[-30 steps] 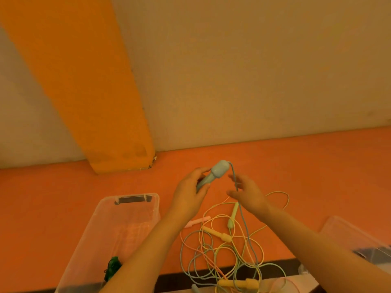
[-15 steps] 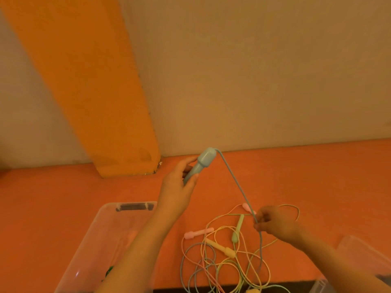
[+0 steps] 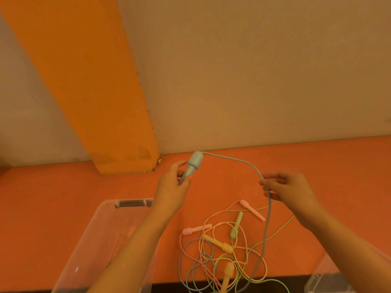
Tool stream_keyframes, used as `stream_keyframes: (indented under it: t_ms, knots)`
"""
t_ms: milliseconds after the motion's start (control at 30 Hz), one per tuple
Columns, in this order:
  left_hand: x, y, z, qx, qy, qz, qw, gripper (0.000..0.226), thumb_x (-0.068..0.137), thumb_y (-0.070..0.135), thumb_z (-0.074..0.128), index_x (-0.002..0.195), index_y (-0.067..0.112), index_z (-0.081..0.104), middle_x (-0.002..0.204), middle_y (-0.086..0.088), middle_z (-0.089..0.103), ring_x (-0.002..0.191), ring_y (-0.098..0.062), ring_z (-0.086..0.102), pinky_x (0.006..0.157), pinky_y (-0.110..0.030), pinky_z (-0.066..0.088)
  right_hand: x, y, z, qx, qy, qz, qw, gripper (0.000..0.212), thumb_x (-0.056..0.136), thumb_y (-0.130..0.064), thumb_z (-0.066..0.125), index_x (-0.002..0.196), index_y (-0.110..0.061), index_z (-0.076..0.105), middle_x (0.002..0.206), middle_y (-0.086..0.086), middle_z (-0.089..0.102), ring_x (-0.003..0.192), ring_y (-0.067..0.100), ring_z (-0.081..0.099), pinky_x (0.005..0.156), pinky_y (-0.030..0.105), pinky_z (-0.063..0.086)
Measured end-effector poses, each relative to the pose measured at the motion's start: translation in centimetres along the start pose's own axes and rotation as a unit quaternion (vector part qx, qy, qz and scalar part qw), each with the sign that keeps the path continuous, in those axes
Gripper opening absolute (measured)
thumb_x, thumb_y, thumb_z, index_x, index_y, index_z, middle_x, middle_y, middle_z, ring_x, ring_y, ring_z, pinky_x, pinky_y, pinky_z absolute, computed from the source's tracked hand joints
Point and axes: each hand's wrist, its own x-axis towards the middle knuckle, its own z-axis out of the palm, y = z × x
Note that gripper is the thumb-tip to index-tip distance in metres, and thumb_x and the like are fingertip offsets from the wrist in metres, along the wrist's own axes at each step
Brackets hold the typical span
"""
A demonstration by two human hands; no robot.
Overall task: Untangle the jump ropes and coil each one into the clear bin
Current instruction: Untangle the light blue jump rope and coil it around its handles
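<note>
Left hand (image 3: 172, 187), centre of the frame: fingers curled round the shaft of a pale blue plastic jump-rope handle (image 3: 191, 166), bulbous end raised and tilted toward the upper right. Pale blue cord (image 3: 268, 210): leaves the handle's top, arcs rightward, passes through the right hand (image 3: 289, 187), then drops to the heap below. Right hand, right of centre: fingers pinch the cord, the remaining ones loosely extended leftward. Tangled heap of pastel jump ropes (image 3: 222, 256), lower centre, lying on the orange bench (image 3: 53, 204): blue, pink, yellow and green cords looped over one another. Handles in the heap: two pink plastic handles (image 3: 196, 229) (image 3: 252, 210), one pale green handle (image 3: 236, 228), two yellow handles (image 3: 218, 243) (image 3: 227, 275), the lower one reaching the bottom edge. Clear plastic bin (image 3: 101, 240), lower left, grey latch on its far rim, partly covered by the left forearm; contents cannot be made out. Second clear container (image 3: 330, 275), lower right corner, only partly in frame. Beige wall (image 3: 254, 70) with a broad orange diagonal stripe (image 3: 84, 81), upper half.
</note>
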Motion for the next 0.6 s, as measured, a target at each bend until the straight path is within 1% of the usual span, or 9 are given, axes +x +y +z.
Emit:
stream_keyframes:
  t_ms: [67,100,167,233,300,400,467,500,600]
  knots:
    - [-0.3,0.4,0.6,-0.007,-0.010,-0.009,1.000,0.044,0.091,0.009,0.057,0.130,0.027,0.047,0.087,0.004,0.061,0.076,-0.028,0.066,0.068,-0.053,0.053,-0.5,-0.5,0.3,0.007,-0.018,-0.009,1.000,0.014,0.084,0.005,0.064,0.088,-0.009,0.067,0.082,0.012,0.070,0.072,0.021,0.064,0.071,0.037,0.057]
    - [-0.5,0.7,0.9,-0.010,-0.016,-0.010,1.000,0.046,0.091,0.008,0.056,0.133,0.025,0.046,0.087,0.004,0.061,0.075,-0.029,0.066,0.066,-0.053,0.054,-0.7,-0.6,0.6,0.013,-0.029,-0.011,0.999,0.016,0.084,0.006,0.064,0.091,-0.009,0.067,0.082,0.010,0.071,0.071,0.019,0.065,0.070,0.035,0.057]
    - [-0.9,1.2,1.7,-0.012,-0.029,0.005,1.000,0.048,0.092,0.006,0.054,0.133,0.029,0.045,0.088,0.002,0.060,0.073,-0.029,0.065,0.065,-0.052,0.054,-1.0,-0.8,1.2,0.024,-0.049,-0.012,0.998,0.020,0.084,0.008,0.062,0.094,-0.008,0.067,0.082,0.004,0.071,0.069,0.013,0.065,0.064,0.027,0.058]
    - [-1.3,1.5,2.4,-0.012,-0.038,0.032,0.999,0.051,0.092,0.008,0.051,0.132,0.039,0.044,0.094,0.000,0.060,0.075,-0.027,0.065,0.067,-0.050,0.054,-1.3,-0.8,2.2,0.024,-0.064,-0.010,0.998,0.021,0.085,0.010,0.060,0.094,-0.008,0.067,0.082,0.003,0.070,0.069,0.009,0.063,0.058,0.018,0.055]
    - [-1.4,1.6,3.0,0.004,-0.045,0.060,0.997,0.054,0.090,0.010,0.050,0.136,0.039,0.044,0.108,-0.002,0.061,0.086,-0.027,0.064,0.074,-0.048,0.053,-1.5,-0.6,3.4,0.011,-0.086,-0.005,0.996,0.022,0.086,0.010,0.059,0.095,-0.007,0.068,0.080,0.004,0.069,0.065,0.006,0.061,0.054,0.014,0.051]
    - [-1.5,1.8,3.8,0.046,-0.065,0.090,0.993,0.054,0.092,0.003,0.052,0.139,0.029,0.045,0.119,-0.008,0.059,0.099,-0.027,0.058,0.081,-0.032,0.045,-1.6,-0.1,5.0,-0.011,-0.116,-0.002,0.993,0.020,0.086,0.010,0.058,0.097,-0.003,0.069,0.076,0.003,0.069,0.058,0.001,0.060,0.056,0.014,0.051]
    - [-1.6,1.9,4.1,0.072,-0.076,0.107,0.989,0.052,0.092,0.002,0.052,0.138,0.026,0.046,0.122,-0.008,0.057,0.105,-0.022,0.053,0.082,-0.021,0.036,-1.5,0.0,5.6,-0.009,-0.121,0.000,0.993,0.019,0.086,0.010,0.058,0.096,-0.002,0.068,0.076,0.006,0.069,0.059,0.004,0.061,0.057,0.015,0.052]
    - [-1.6,2.0,4.2,0.083,-0.084,0.111,0.987,0.050,0.093,0.003,0.052,0.138,0.026,0.047,0.123,-0.007,0.056,0.109,-0.019,0.052,0.083,-0.018,0.034,-1.5,0.0,5.8,-0.005,-0.120,-0.001,0.993,0.019,0.086,0.010,0.058,0.096,-0.003,0.068,0.078,0.008,0.069,0.060,0.006,0.062,0.057,0.016,0.053]
    - [-1.8,2.1,4.2,0.094,-0.098,0.118,0.984,0.041,0.095,0.010,0.053,0.134,0.025,0.052,0.123,-0.005,0.055,0.110,-0.016,0.051,0.083,-0.017,0.033,-1.3,0.0,5.8,0.009,-0.112,0.000,0.994,0.016,0.086,0.008,0.059,0.095,-0.003,0.067,0.079,0.012,0.068,0.061,0.009,0.062,0.057,0.016,0.052]
